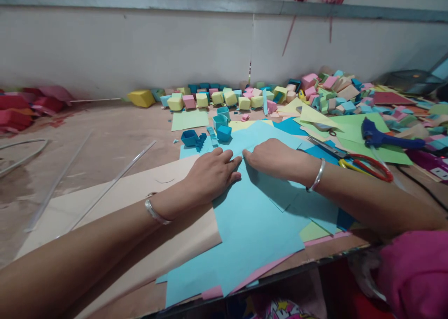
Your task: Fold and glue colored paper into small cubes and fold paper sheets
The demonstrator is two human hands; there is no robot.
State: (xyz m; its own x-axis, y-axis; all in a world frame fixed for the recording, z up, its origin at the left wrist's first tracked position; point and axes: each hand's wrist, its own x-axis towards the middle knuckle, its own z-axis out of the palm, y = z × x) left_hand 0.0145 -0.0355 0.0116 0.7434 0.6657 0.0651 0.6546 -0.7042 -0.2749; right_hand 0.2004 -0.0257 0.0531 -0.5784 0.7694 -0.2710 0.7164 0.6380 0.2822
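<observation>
Overlapping light blue paper sheets (255,235) lie in front of me. My left hand (213,172) rests on the light blue paper, its index finger and thumb stretched out and slightly apart. Just right of it, my right hand (268,158) is curled, its fingertips at the same paper; the exact pinch is hidden under the hand. Beyond the hands stand small blue folded paper boxes (224,133), next to a zigzag-edged blue strip (201,142). Scissors (350,158) with red and yellow handles lie to the right of my right wrist.
A blue glue gun (388,136) lies on green paper (364,127) at right. Small coloured paper boxes (210,98) line the wall, growing into a heap (336,95) at right. A beige sheet (182,235) and clear sticks (112,183) lie at left.
</observation>
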